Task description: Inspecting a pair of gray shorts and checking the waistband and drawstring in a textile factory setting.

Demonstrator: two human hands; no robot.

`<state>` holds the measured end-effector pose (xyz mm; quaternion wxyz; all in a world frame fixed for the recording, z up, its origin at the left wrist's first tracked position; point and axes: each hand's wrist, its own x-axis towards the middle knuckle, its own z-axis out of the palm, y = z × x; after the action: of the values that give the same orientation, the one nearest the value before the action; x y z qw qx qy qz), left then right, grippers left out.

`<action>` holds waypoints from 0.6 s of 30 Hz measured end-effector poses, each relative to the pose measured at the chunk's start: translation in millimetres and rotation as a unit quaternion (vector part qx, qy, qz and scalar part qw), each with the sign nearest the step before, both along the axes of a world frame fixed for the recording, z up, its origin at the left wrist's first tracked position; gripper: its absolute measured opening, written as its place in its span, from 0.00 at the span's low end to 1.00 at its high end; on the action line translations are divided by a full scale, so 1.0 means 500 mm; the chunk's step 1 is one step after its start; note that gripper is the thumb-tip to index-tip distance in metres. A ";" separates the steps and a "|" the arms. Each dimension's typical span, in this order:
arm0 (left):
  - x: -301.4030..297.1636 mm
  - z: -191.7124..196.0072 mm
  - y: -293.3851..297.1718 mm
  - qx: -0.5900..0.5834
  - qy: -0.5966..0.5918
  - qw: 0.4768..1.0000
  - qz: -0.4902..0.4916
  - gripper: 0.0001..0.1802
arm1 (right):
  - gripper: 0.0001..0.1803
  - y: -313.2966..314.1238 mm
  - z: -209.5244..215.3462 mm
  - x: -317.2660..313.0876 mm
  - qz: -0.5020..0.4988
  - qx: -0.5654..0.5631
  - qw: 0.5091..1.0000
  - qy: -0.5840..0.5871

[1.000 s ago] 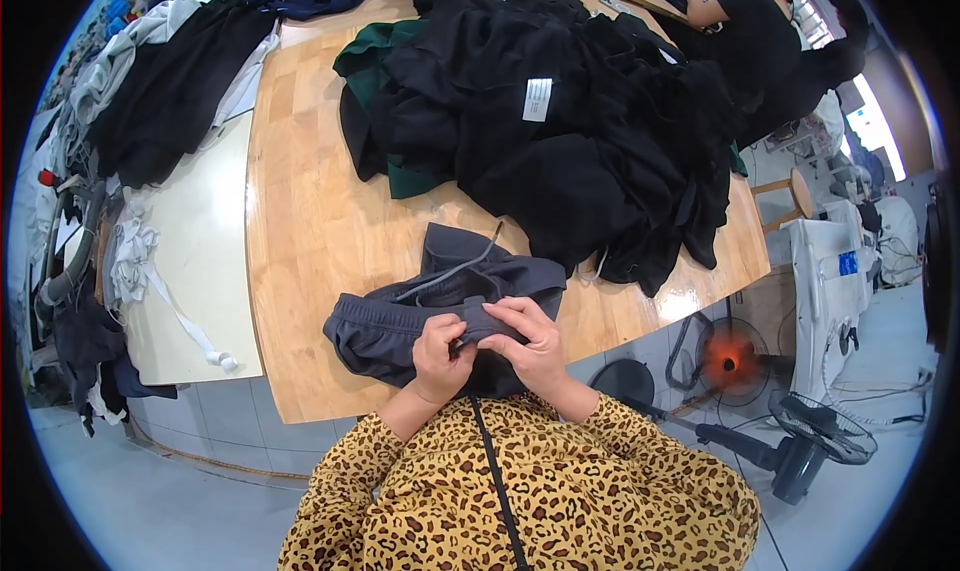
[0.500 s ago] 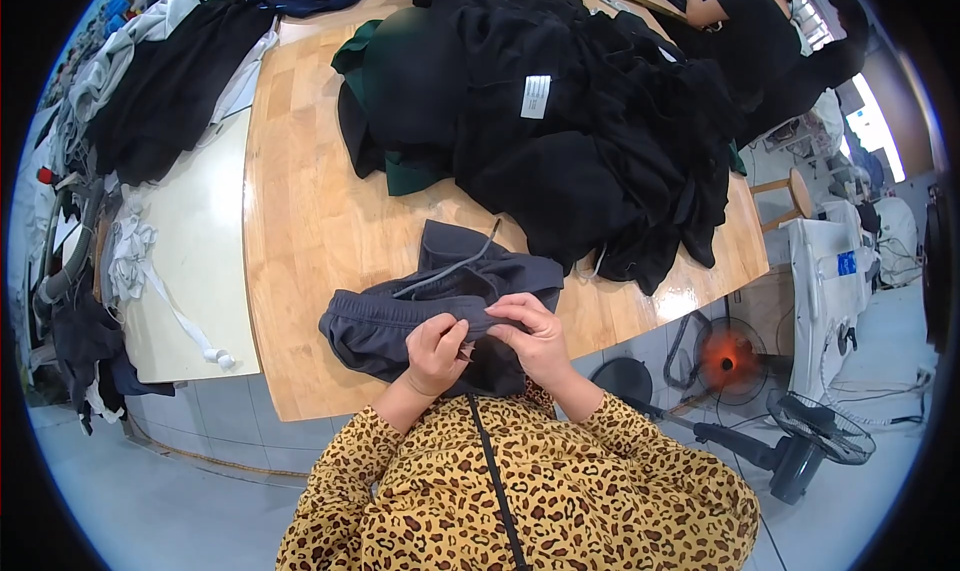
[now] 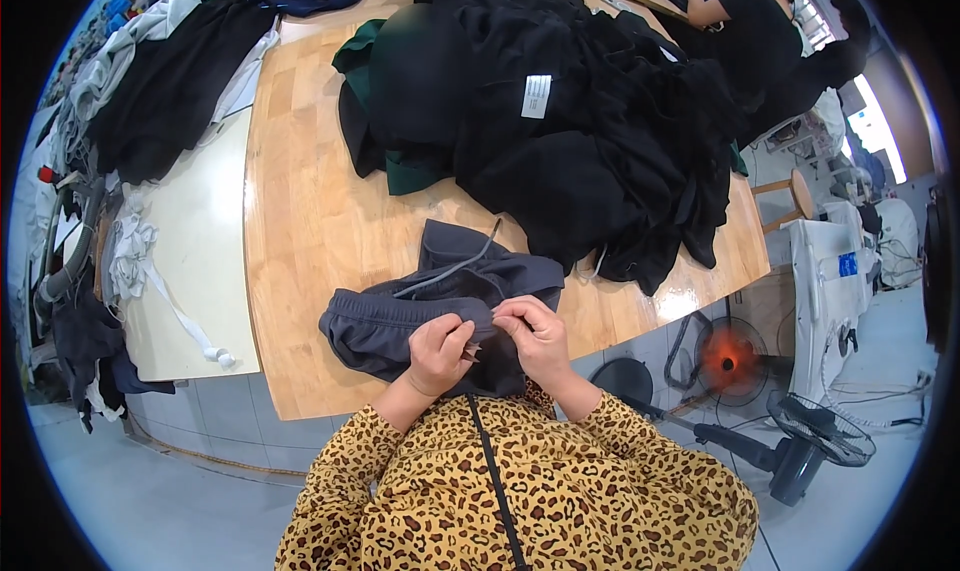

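Note:
A dark grey garment (image 3: 400, 316) with a grey drawstring (image 3: 455, 268) lies bunched at the near edge of the wooden table (image 3: 310, 221). My left hand (image 3: 438, 351) pinches the garment's waistband edge, with a small pointed tool showing between the fingers. My right hand (image 3: 535, 333) grips the same edge just to the right, close against the left hand. My leopard-print sleeves rise from the lower edge.
A large heap of black garments (image 3: 560, 121) with a white label (image 3: 537, 96) covers the table's far half, a dark green one (image 3: 400, 171) under it. Another person (image 3: 750, 31) in black works at the far right. Fans (image 3: 730, 356) stand on the floor at right. A white side table (image 3: 190, 261) holds cords at left.
My hands have shifted slightly along the waistband, and the garment has bunched a little closer to the table edge. Nothing else has moved.

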<state>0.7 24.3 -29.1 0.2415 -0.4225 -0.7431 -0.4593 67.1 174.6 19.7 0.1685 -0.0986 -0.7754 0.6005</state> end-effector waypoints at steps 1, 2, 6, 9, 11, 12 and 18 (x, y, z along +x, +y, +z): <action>0.000 0.002 0.000 -0.002 -0.012 1.000 -0.002 0.19 | 0.02 -0.001 0.002 -0.002 -0.009 -0.005 1.000 -0.003; -0.001 0.011 0.000 -0.002 -0.012 1.000 -0.003 0.19 | 0.03 -0.001 0.002 -0.002 -0.019 -0.010 1.000 -0.007; 0.002 0.065 -0.008 -0.079 -0.130 0.988 -0.028 0.22 | 0.03 0.001 -0.009 -0.003 -0.034 0.005 0.999 -0.005; -0.006 0.151 -0.019 -0.105 -0.312 0.941 -0.080 0.24 | 0.03 0.006 -0.015 -0.004 -0.044 -0.019 0.999 -0.018; -0.032 0.174 -0.042 -0.167 -0.353 0.909 -0.143 0.27 | 0.03 0.004 -0.010 -0.007 -0.029 -0.014 0.999 -0.019; -0.053 0.181 -0.049 -0.206 -0.349 0.898 -0.174 0.27 | 0.03 0.005 -0.008 -0.009 -0.030 -0.014 0.999 -0.020; -0.125 0.223 -0.029 -0.300 -0.429 0.826 -0.208 0.19 | 0.03 0.012 -0.007 -0.014 -0.008 -0.025 0.999 -0.023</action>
<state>-61.9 9.6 82.1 -0.3414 -0.3793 -0.7672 -0.3886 60.0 180.6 16.4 0.1533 -0.1227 -0.7630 0.6158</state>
